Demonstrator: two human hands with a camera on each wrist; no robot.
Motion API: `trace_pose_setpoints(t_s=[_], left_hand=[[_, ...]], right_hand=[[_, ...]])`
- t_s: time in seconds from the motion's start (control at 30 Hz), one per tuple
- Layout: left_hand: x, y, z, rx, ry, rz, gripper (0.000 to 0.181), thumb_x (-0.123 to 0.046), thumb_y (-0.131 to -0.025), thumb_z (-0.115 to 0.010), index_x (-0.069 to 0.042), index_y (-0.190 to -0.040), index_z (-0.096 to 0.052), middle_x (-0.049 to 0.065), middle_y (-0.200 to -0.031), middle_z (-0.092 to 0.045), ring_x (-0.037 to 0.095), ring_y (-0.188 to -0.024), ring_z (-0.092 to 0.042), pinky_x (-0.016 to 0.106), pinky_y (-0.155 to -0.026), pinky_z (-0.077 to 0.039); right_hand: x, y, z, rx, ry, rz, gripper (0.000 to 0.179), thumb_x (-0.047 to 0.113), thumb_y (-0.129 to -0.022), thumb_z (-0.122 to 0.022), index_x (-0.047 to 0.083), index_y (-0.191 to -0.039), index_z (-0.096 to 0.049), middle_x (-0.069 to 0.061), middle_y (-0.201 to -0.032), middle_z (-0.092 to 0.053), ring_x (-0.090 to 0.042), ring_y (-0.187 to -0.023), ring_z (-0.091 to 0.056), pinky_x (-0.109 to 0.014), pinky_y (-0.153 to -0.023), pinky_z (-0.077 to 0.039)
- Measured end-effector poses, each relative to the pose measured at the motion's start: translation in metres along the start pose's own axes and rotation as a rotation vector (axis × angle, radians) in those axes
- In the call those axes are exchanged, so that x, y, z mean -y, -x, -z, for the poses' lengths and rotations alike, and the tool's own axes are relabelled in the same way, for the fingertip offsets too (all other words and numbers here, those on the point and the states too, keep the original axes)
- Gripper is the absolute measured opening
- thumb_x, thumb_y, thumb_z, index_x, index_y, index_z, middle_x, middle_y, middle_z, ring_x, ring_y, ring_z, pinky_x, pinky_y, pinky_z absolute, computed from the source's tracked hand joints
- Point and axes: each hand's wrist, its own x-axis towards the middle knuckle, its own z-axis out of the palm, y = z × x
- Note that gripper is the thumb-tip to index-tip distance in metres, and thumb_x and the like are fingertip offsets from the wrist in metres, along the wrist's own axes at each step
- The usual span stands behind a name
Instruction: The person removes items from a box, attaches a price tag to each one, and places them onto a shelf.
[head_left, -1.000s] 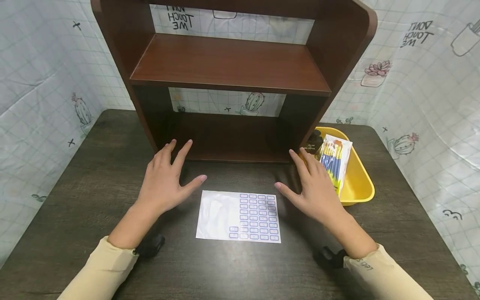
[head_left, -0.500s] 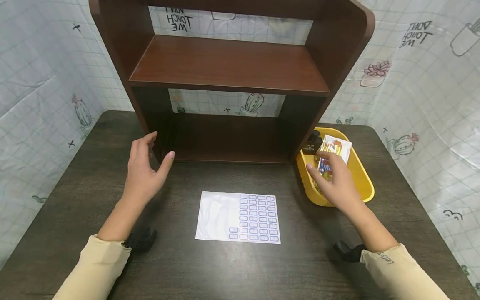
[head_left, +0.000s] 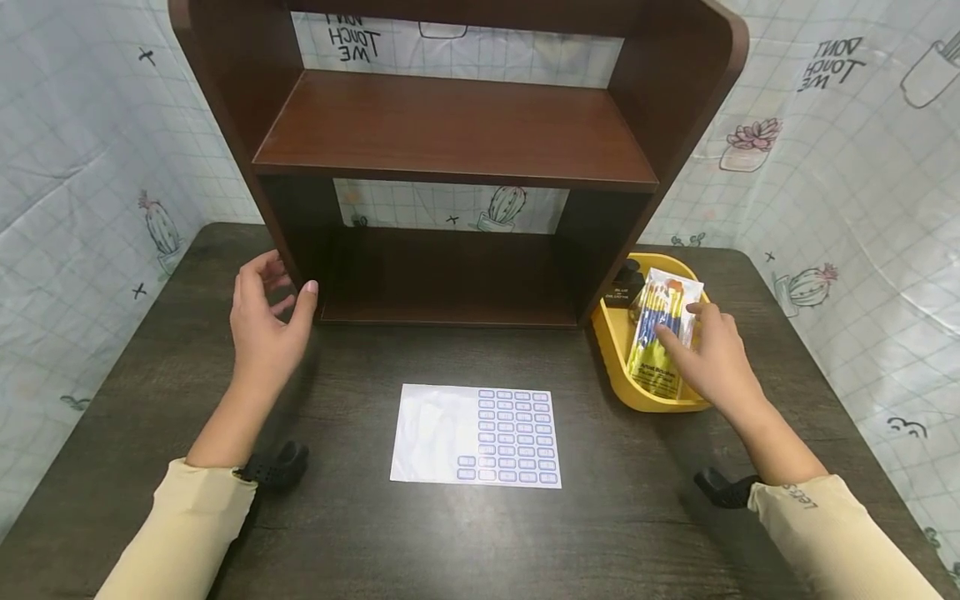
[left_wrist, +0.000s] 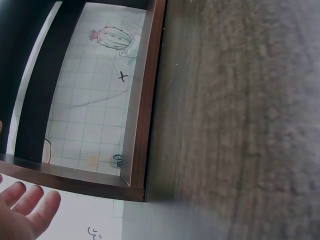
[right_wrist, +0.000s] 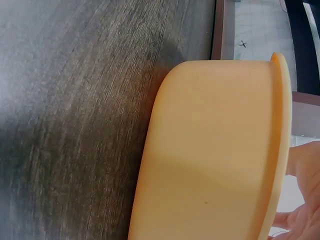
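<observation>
The head view faces forward and down over the worktop [head_left: 480, 542] and brown shelf unit [head_left: 457, 125], which all three views share; both wrist views sit low (tipped sideways), the right close to the yellow bin [right_wrist: 215, 145] at centre.

From my remote seat I see the bare left hand [head_left: 266, 329] just beside a dark-brown wooden shelf unit [head_left: 457, 125], the bare right hand [head_left: 717, 360] by a clear packet of blue-handled brushes [head_left: 656, 346] inside a yellow plastic basket [head_left: 616, 360].
</observation>
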Motion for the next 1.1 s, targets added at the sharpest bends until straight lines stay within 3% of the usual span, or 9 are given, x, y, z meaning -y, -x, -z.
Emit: trace_pose_setpoints(t_s=[0.07, 0.2, 0.37, 0.47, 0.63, 0.83, 0.93, 1.0, 1.1], left_hand=[[0.001, -0.003, -0.001, 0.006, 0.006, 0.011, 0.056, -0.023, -0.103, -0.063, 0.002, -0.148, -0.042, 0.021, -0.139, -0.053, 0.026, -0.121, -0.057, 0.021, -0.093, -0.053], [0.003, -0.010, -0.001, 0.017, 0.025, 0.013, 0.052, -0.019, -0.103, -0.062, 0.002, -0.147, -0.045, 0.020, -0.137, -0.057, 0.028, -0.120, -0.058, 0.005, -0.086, -0.048], [0.005, -0.019, -0.002, 0.013, 0.032, 0.015, 0.049, -0.016, -0.103, -0.063, 0.002, -0.146, -0.048, 0.023, -0.133, -0.062, 0.036, -0.118, -0.064, -0.004, -0.078, -0.041], [0.006, -0.023, -0.002, 0.014, 0.019, 0.015, 0.048, -0.016, -0.103, -0.062, 0.002, -0.145, -0.049, 0.024, -0.131, -0.064, 0.040, -0.117, -0.066, -0.004, -0.076, -0.041], [0.009, -0.028, -0.004, 0.018, -0.002, 0.014, 0.046, -0.014, -0.103, -0.062, 0.002, -0.144, -0.051, 0.026, -0.129, -0.066, 0.044, -0.115, -0.068, -0.003, -0.073, -0.041], [0.011, -0.031, -0.004, 0.009, -0.029, 0.018, 0.043, -0.012, -0.102, -0.063, 0.003, -0.141, -0.053, 0.028, -0.127, -0.067, 0.047, -0.114, -0.069, -0.001, -0.070, -0.039], [0.011, -0.032, -0.004, 0.008, -0.049, 0.023, 0.042, -0.011, -0.101, -0.063, 0.003, -0.139, -0.054, 0.028, -0.125, -0.067, 0.047, -0.114, -0.069, 0.011, -0.075, -0.048], [0.011, -0.032, -0.004, 0.010, -0.055, 0.022, 0.041, -0.010, -0.101, -0.064, 0.003, -0.138, -0.054, 0.028, -0.124, -0.068, 0.047, -0.115, -0.069, 0.029, -0.083, -0.057], [0.010, -0.032, -0.003, 0.020, -0.053, 0.015, 0.040, -0.009, -0.102, -0.064, 0.004, -0.138, -0.054, 0.029, -0.123, -0.067, 0.048, -0.115, -0.068, 0.057, -0.092, -0.056]], right_hand=[[-0.002, -0.002, 0.000, 0.017, -0.004, -0.019, 0.078, 0.038, -0.107, -0.054, -0.021, -0.151, -0.028, -0.048, -0.136, -0.042, -0.058, -0.119, -0.046, -0.070, -0.090, -0.042], [-0.007, -0.007, 0.002, 0.057, -0.020, -0.080, 0.085, 0.039, -0.106, -0.054, -0.022, -0.153, -0.018, -0.050, -0.136, -0.044, -0.060, -0.117, -0.053, -0.065, -0.087, -0.050], [-0.014, -0.011, 0.003, 0.147, -0.026, -0.172, 0.087, 0.044, -0.106, -0.053, -0.023, -0.150, -0.018, -0.044, -0.126, -0.052, -0.051, -0.107, -0.063, -0.040, -0.071, -0.055], [-0.018, -0.014, 0.003, 0.182, -0.045, -0.193, 0.079, 0.044, -0.106, -0.054, -0.021, -0.143, -0.031, -0.037, -0.122, -0.055, -0.039, -0.100, -0.063, -0.027, -0.066, -0.049], [-0.021, -0.020, 0.002, 0.229, -0.138, -0.225, 0.063, 0.041, -0.106, -0.057, -0.015, -0.134, -0.049, -0.026, -0.119, -0.062, -0.016, -0.088, -0.061, -0.025, -0.066, -0.051], [-0.024, -0.026, 0.003, 0.330, -0.330, -0.347, 0.062, 0.041, -0.106, -0.059, -0.011, -0.139, -0.050, 0.006, -0.098, -0.068, 0.000, -0.080, -0.066, -0.027, -0.073, -0.060], [-0.025, -0.028, 0.004, 0.370, -0.398, -0.396, 0.062, 0.041, -0.106, -0.059, -0.011, -0.139, -0.051, 0.017, -0.087, -0.068, 0.001, -0.079, -0.069, -0.025, -0.074, -0.061], [-0.025, -0.028, 0.004, 0.384, -0.441, -0.412, 0.061, 0.040, -0.106, -0.059, -0.010, -0.140, -0.050, 0.020, -0.084, -0.069, 0.001, -0.079, -0.071, -0.024, -0.075, -0.061], [-0.025, -0.029, 0.004, 0.390, -0.480, -0.423, 0.060, 0.038, -0.106, -0.059, -0.009, -0.142, -0.049, 0.022, -0.082, -0.070, 0.001, -0.079, -0.072, -0.024, -0.076, -0.062]])
